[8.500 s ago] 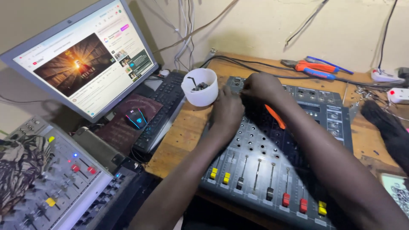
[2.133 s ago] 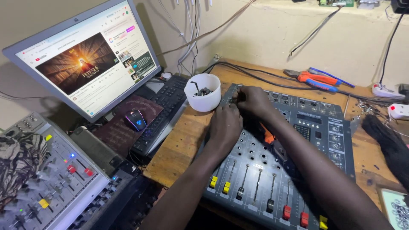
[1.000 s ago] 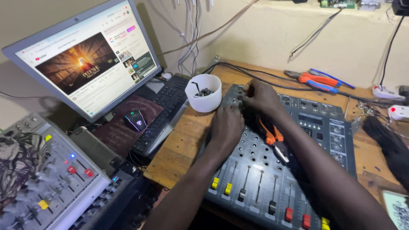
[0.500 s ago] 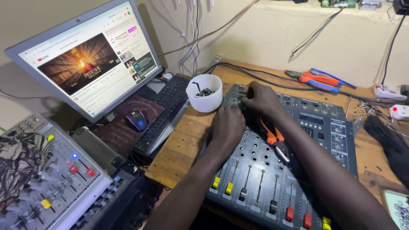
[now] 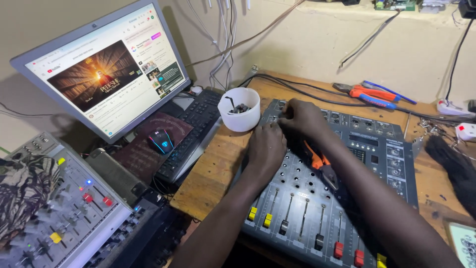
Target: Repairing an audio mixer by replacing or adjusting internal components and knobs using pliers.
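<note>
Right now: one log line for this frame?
left hand: on mixer | right hand: at mixer's top-left corner | cup: beside it | pliers: on mixer

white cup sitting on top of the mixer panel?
No, the white cup stands on the wooden bench just off the top-left corner of the audio mixer, with small dark parts inside.
</note>
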